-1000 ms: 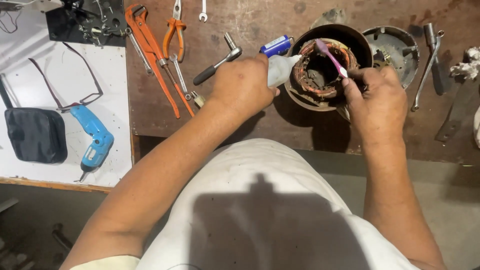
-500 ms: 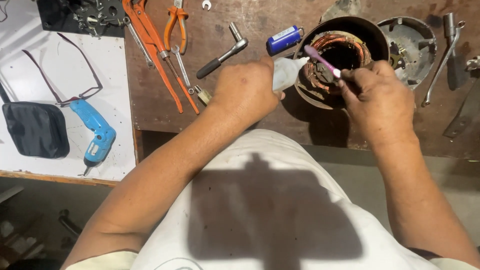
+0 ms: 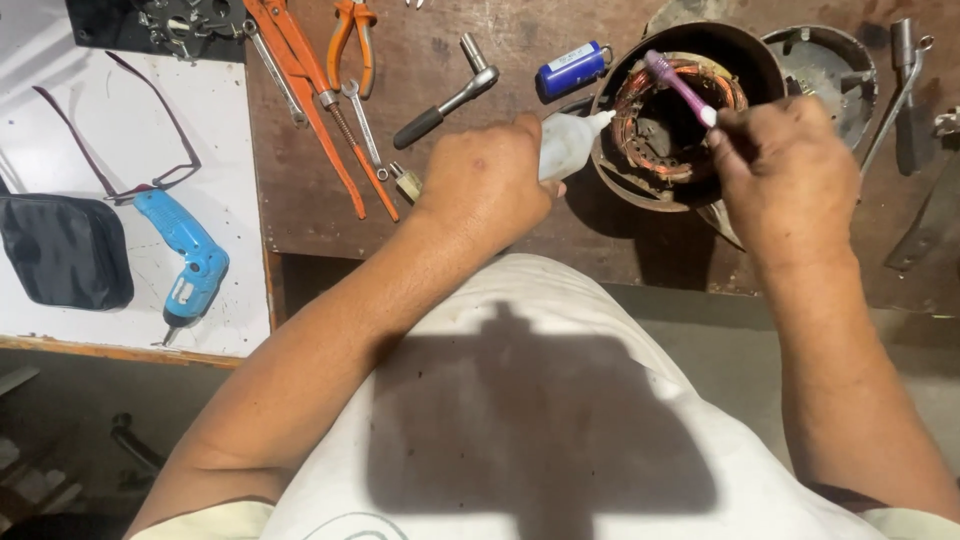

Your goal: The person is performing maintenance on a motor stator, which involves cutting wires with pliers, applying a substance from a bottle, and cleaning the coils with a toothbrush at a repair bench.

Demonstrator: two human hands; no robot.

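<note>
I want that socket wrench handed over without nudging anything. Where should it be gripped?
Grip the socket wrench by its black handle end, coming from below-left. It lies diagonally with that end free on bare bench, while the metal head points toward the blue cylinder.

Bottle (image 3: 566,143): small, white plastic, lay tilted, nozzle pointing right at the motor's rim.
Brush (image 3: 678,86): purple handle, slanted over the windings.
Motor (image 3: 668,130): round dark housing, copper coils, far right on the bench.
</note>
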